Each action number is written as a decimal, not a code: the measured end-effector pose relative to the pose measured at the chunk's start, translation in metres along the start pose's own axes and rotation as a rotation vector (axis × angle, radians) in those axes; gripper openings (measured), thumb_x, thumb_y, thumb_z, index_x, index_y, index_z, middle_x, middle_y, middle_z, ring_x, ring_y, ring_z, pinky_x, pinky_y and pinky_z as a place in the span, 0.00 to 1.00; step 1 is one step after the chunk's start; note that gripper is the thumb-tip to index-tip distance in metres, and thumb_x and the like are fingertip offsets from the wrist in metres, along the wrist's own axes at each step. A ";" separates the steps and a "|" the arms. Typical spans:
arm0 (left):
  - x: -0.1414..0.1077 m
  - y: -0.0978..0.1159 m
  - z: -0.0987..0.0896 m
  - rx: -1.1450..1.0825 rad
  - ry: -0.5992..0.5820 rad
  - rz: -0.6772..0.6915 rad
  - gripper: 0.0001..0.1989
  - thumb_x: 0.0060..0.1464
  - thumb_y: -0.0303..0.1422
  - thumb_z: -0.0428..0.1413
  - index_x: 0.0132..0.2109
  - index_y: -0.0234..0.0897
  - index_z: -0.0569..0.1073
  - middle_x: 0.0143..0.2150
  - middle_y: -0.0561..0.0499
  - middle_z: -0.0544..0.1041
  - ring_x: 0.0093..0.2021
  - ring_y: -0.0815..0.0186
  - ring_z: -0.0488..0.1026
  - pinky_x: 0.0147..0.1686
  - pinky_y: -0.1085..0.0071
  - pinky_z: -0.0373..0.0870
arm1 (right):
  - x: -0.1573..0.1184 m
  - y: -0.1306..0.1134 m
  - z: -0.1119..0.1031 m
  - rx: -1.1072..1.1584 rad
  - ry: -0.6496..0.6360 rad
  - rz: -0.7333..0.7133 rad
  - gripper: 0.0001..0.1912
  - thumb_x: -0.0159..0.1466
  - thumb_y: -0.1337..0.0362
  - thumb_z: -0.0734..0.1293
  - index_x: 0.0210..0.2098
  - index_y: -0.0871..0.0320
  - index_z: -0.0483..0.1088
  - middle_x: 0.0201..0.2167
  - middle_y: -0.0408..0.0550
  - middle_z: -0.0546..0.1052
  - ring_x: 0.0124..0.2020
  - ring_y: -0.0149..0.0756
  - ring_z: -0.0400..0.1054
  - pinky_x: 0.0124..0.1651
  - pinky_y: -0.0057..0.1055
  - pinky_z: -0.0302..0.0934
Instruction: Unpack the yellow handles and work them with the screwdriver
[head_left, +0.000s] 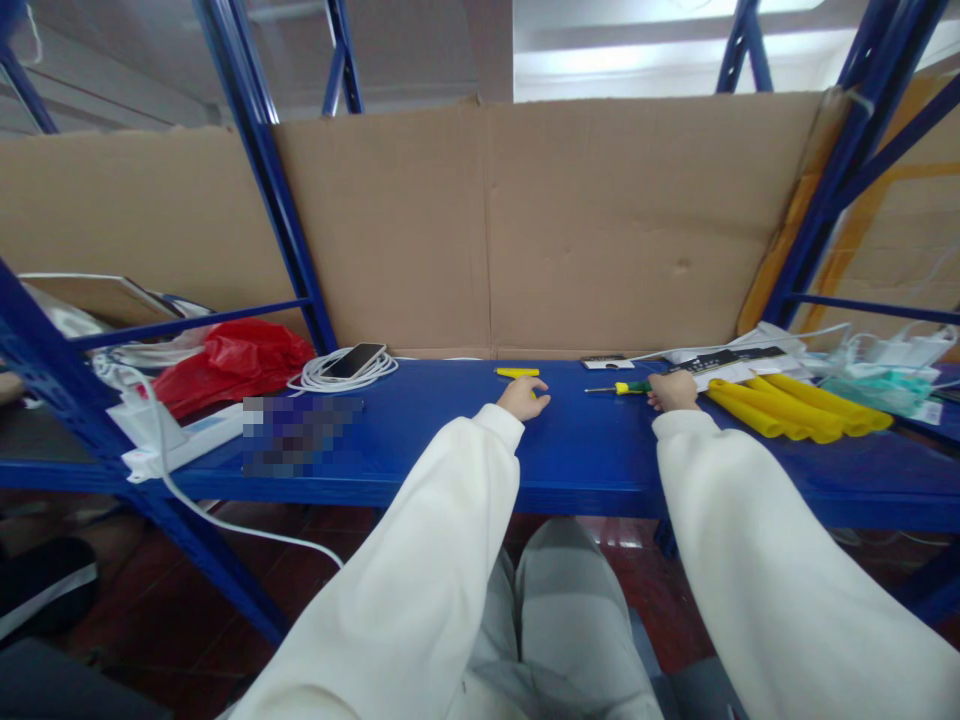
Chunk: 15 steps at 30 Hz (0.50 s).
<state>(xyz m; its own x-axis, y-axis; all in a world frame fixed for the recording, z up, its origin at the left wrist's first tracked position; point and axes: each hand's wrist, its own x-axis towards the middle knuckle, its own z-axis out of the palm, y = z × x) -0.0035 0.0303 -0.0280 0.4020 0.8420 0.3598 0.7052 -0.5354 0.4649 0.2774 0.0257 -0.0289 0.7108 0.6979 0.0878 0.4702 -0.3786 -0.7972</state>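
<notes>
My left hand [523, 398] rests over the blue shelf with its fingers curled around part of a yellow piece [517, 372]. The bar of this piece shows beyond the knuckles, and a bit of yellow shows between thumb and fingers; its exact kind cannot be made out. To the right, my right hand [673, 392] is closed at the handle end of a screwdriver [622, 388]. The screwdriver has a yellow and green handle, lies nearly level and points its metal shaft left toward my other hand. The fingertips of my right hand are partly hidden.
Several yellow rolled sheets [795, 408] lie right of my right hand, beside a black-and-white packet [739, 362]. Leftward are a phone [358, 360] on coiled white cable [315, 376], a red plastic bag [236, 365] and a power strip [202, 435]. Cardboard [585, 230] closes the back.
</notes>
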 end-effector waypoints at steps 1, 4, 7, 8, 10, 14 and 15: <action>-0.001 0.000 0.000 0.001 -0.009 0.017 0.12 0.55 0.26 0.61 0.47 0.34 0.81 0.54 0.43 0.80 0.58 0.58 0.75 0.63 0.62 0.66 | -0.001 -0.001 0.000 -0.040 0.032 -0.049 0.12 0.62 0.68 0.64 0.39 0.68 0.79 0.26 0.64 0.79 0.34 0.53 0.78 0.38 0.41 0.72; -0.003 0.002 0.000 0.012 -0.036 0.074 0.12 0.53 0.26 0.62 0.46 0.33 0.81 0.54 0.42 0.79 0.58 0.59 0.75 0.64 0.64 0.65 | -0.004 -0.005 0.002 -0.164 0.163 -0.232 0.17 0.63 0.67 0.63 0.46 0.66 0.78 0.39 0.66 0.80 0.47 0.55 0.76 0.49 0.42 0.69; -0.006 0.005 -0.001 0.047 -0.065 0.117 0.14 0.52 0.25 0.62 0.48 0.33 0.80 0.54 0.42 0.79 0.57 0.60 0.75 0.63 0.65 0.66 | -0.004 -0.014 0.009 -0.277 0.172 -0.368 0.20 0.65 0.65 0.61 0.53 0.64 0.75 0.47 0.66 0.79 0.52 0.54 0.73 0.53 0.43 0.67; -0.007 0.006 -0.001 0.064 -0.080 0.124 0.15 0.52 0.24 0.62 0.48 0.33 0.80 0.54 0.42 0.79 0.57 0.60 0.75 0.63 0.65 0.66 | -0.003 -0.017 0.012 -0.321 0.149 -0.416 0.21 0.65 0.65 0.61 0.54 0.63 0.74 0.49 0.66 0.78 0.54 0.53 0.72 0.54 0.43 0.66; -0.008 0.008 -0.002 0.105 -0.114 0.118 0.16 0.53 0.23 0.60 0.50 0.32 0.80 0.55 0.41 0.78 0.56 0.60 0.75 0.63 0.66 0.66 | 0.001 -0.025 0.019 -0.421 0.090 -0.491 0.23 0.64 0.66 0.61 0.56 0.62 0.73 0.53 0.65 0.76 0.57 0.53 0.70 0.57 0.44 0.64; -0.010 0.011 -0.004 0.163 -0.148 0.102 0.19 0.54 0.20 0.57 0.53 0.30 0.79 0.55 0.40 0.78 0.58 0.59 0.75 0.63 0.67 0.67 | 0.018 -0.039 0.032 -0.575 -0.064 -0.468 0.25 0.63 0.66 0.62 0.59 0.58 0.73 0.59 0.64 0.73 0.60 0.56 0.67 0.60 0.51 0.61; -0.010 0.011 -0.003 0.167 -0.150 0.110 0.20 0.54 0.19 0.56 0.53 0.30 0.79 0.55 0.40 0.78 0.57 0.59 0.75 0.62 0.67 0.67 | 0.024 -0.041 0.036 -0.601 -0.107 -0.443 0.25 0.63 0.66 0.62 0.59 0.56 0.73 0.59 0.63 0.74 0.60 0.56 0.68 0.60 0.52 0.61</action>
<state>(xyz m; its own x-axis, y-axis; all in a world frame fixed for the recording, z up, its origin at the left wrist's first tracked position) -0.0020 0.0157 -0.0239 0.5546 0.7867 0.2712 0.7345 -0.6160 0.2849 0.2560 0.0796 -0.0156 0.3489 0.9055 0.2414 0.9264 -0.2943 -0.2351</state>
